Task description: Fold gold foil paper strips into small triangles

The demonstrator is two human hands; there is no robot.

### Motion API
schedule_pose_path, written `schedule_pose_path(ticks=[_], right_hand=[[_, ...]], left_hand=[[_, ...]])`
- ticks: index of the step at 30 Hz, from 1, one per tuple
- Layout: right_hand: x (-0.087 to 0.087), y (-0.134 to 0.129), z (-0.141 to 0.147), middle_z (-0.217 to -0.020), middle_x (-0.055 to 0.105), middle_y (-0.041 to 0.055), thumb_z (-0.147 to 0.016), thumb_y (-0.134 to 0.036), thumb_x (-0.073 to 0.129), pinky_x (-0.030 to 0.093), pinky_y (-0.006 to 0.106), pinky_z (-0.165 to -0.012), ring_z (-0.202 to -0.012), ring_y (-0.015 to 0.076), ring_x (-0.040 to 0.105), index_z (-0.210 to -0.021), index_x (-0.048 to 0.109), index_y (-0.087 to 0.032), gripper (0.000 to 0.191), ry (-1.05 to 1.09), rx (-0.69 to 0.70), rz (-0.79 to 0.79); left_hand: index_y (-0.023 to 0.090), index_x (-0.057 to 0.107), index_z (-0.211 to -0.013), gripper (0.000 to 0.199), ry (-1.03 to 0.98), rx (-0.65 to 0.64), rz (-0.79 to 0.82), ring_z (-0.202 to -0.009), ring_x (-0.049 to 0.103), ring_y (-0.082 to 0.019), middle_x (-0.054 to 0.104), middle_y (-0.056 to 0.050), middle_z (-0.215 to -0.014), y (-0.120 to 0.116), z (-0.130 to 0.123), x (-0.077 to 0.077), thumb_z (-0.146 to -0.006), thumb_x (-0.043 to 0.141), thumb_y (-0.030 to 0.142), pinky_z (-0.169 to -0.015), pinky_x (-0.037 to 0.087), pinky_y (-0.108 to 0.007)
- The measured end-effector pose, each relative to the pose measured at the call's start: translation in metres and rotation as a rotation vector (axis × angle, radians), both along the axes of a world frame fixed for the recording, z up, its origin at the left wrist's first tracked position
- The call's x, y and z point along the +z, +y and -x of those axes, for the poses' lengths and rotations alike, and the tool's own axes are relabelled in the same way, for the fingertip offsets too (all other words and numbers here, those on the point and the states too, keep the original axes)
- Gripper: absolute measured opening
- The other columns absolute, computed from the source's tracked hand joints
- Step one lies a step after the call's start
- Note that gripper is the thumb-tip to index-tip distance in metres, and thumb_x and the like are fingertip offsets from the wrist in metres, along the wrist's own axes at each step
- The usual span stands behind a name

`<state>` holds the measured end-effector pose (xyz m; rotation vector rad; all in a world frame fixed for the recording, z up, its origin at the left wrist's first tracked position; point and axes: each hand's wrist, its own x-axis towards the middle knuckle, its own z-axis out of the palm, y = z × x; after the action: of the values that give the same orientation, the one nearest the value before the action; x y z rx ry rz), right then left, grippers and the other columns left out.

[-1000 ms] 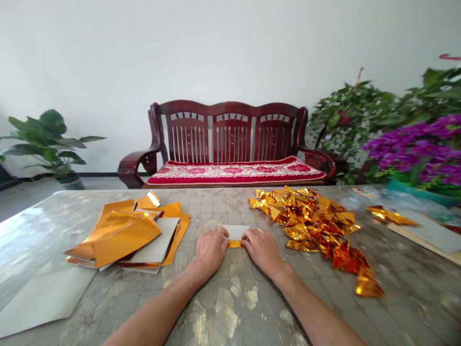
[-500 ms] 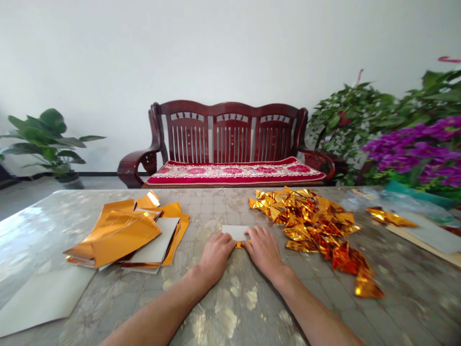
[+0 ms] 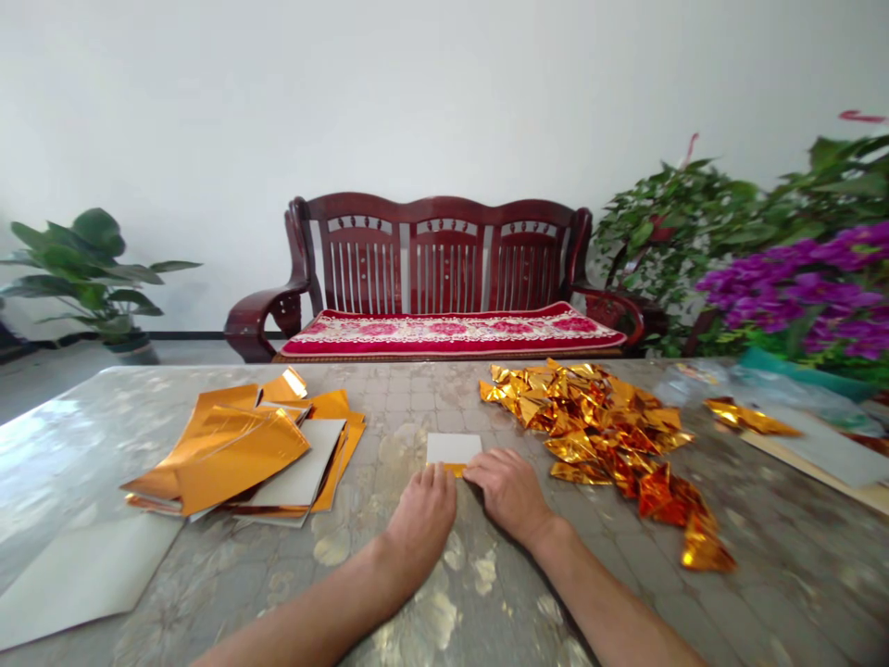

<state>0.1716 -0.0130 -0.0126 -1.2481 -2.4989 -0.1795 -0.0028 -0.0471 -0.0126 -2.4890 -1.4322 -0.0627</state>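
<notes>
A small sheet of gold foil paper (image 3: 454, 448) lies on the table, pale back facing up. Along its near edge runs a narrow folded strip showing gold. My left hand (image 3: 424, 515) is at the left end of that strip, fingers together and bent down onto the fold. At the right end, the closed fingers of my right hand (image 3: 510, 491) hold the near corner; the thumb is mostly hidden. To the left lies a stack of gold foil sheets (image 3: 240, 459). On the right is a heap of folded gold foil pieces (image 3: 590, 417).
One pale sheet (image 3: 90, 574) rests at the table's left front. Clear plastic wrapping (image 3: 764, 394) and pale sheets (image 3: 823, 449) lie at the far right. Behind the table (image 3: 389, 389) stands a wooden bench (image 3: 444, 259), with potted plants (image 3: 101, 269) and purple flowers (image 3: 812, 287) at the sides.
My left hand has drawn back toward me and turned knuckles up. My right hand has shifted slightly nearer and its fingers now cover less of the sheet, so more of its pale back shows.
</notes>
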Motion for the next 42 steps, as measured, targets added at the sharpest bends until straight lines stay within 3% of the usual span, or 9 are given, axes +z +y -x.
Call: schedule_pose_path(ticks=[8, 13, 19, 22, 27, 30, 34, 38, 42], right_hand=[[-0.001, 0.003, -0.011, -0.080, 0.071, 0.0016, -0.090, -0.011, 0.053, 0.033, 0.031, -0.076, -0.081, 0.0171, 0.058, -0.076, 0.071, -0.021, 0.026, 0.025, -0.067, -0.033], [-0.002, 0.005, -0.012, -0.070, 0.068, 0.0024, -0.085, -0.007, 0.053, 0.032, 0.031, -0.072, -0.072, 0.0167, 0.055, -0.065, 0.065, -0.019, 0.027, 0.011, -0.093, -0.128], [0.001, -0.004, -0.002, -0.067, 0.063, 0.0035, -0.078, -0.006, 0.054, 0.032, 0.032, -0.069, -0.069, 0.0175, 0.053, -0.061, 0.062, -0.018, 0.023, 0.026, -0.021, -0.188], [0.003, -0.014, 0.012, -0.069, 0.064, 0.0042, -0.079, -0.007, 0.054, 0.033, 0.032, -0.069, -0.071, 0.0180, 0.054, -0.063, 0.063, -0.019, 0.021, 0.047, 0.059, -0.141], [0.000, -0.019, 0.025, -0.083, 0.071, 0.0014, -0.080, -0.007, 0.051, 0.040, 0.030, -0.075, -0.078, 0.0160, 0.060, -0.082, 0.070, -0.022, 0.025, 0.219, 0.363, 0.001], [-0.003, -0.012, 0.020, -0.096, 0.073, 0.0022, -0.078, 0.000, 0.046, 0.042, 0.031, -0.082, -0.088, 0.0168, 0.062, -0.099, 0.070, -0.023, 0.040, 0.357, 0.278, -0.022], [-0.005, 0.000, 0.009, -0.106, 0.072, 0.0043, -0.075, 0.004, 0.047, 0.044, 0.034, -0.090, -0.101, 0.0200, 0.059, -0.109, 0.069, -0.023, 0.048, 0.348, 0.109, -0.028], [-0.004, 0.002, 0.009, -0.119, 0.068, 0.0038, -0.082, -0.001, 0.049, 0.043, 0.036, -0.096, -0.111, 0.0200, 0.055, -0.116, 0.067, -0.024, 0.045, 0.260, 0.107, 0.012], [0.001, -0.002, 0.014, -0.118, 0.068, 0.0034, -0.090, -0.008, 0.050, 0.042, 0.034, -0.096, -0.111, 0.0194, 0.054, -0.117, 0.067, -0.024, 0.036, 0.152, 0.113, 0.081]], left_hand=[[0.005, 0.063, -0.114, 0.030, 0.089, 0.074, -0.036, -0.091, 0.063, -0.026, 0.066, -0.018, -0.101, -0.005, 0.002, -0.002, -0.087, 0.053, 0.003, -0.073, 0.052, -0.035], [0.008, 0.066, -0.106, 0.024, 0.091, 0.074, -0.027, -0.087, 0.063, -0.025, 0.066, -0.015, -0.095, -0.008, 0.006, 0.002, -0.087, 0.053, 0.004, -0.074, 0.051, -0.036], [0.008, 0.063, -0.118, 0.032, -0.061, 0.071, -0.020, -0.110, 0.059, -0.030, 0.064, -0.019, -0.119, 0.007, 0.018, 0.002, -0.089, 0.049, 0.005, -0.094, 0.046, -0.044], [0.017, 0.060, -0.127, 0.037, -0.134, 0.083, 0.011, -0.120, 0.054, -0.030, 0.059, -0.015, -0.133, 0.021, 0.029, 0.002, -0.093, 0.046, 0.010, -0.105, 0.038, -0.050], [0.031, 0.056, -0.132, 0.037, -0.265, 0.106, 0.066, -0.132, 0.045, -0.031, 0.053, -0.008, -0.143, 0.038, 0.044, 0.003, -0.099, 0.040, 0.026, -0.107, 0.035, -0.054], [0.034, 0.056, -0.134, 0.038, -0.312, 0.088, 0.123, -0.136, 0.041, -0.031, 0.051, -0.007, -0.145, 0.043, 0.047, 0.003, -0.100, 0.040, 0.029, -0.108, 0.034, -0.055], [0.038, 0.056, -0.134, 0.038, -0.324, 0.059, 0.168, -0.138, 0.039, -0.032, 0.049, -0.005, -0.148, 0.048, 0.049, 0.004, -0.098, 0.046, 0.030, -0.110, 0.032, -0.056], [0.040, 0.060, -0.130, 0.036, -0.369, 0.011, 0.179, -0.137, 0.041, -0.029, 0.052, -0.004, -0.146, 0.053, 0.049, 0.000, -0.097, 0.049, 0.030, -0.112, 0.032, -0.055], [0.033, 0.064, -0.126, 0.035, -0.467, -0.011, 0.138, -0.132, 0.048, -0.026, 0.057, -0.006, -0.140, 0.055, 0.049, -0.003, -0.096, 0.050, 0.024, -0.111, 0.037, -0.050]])
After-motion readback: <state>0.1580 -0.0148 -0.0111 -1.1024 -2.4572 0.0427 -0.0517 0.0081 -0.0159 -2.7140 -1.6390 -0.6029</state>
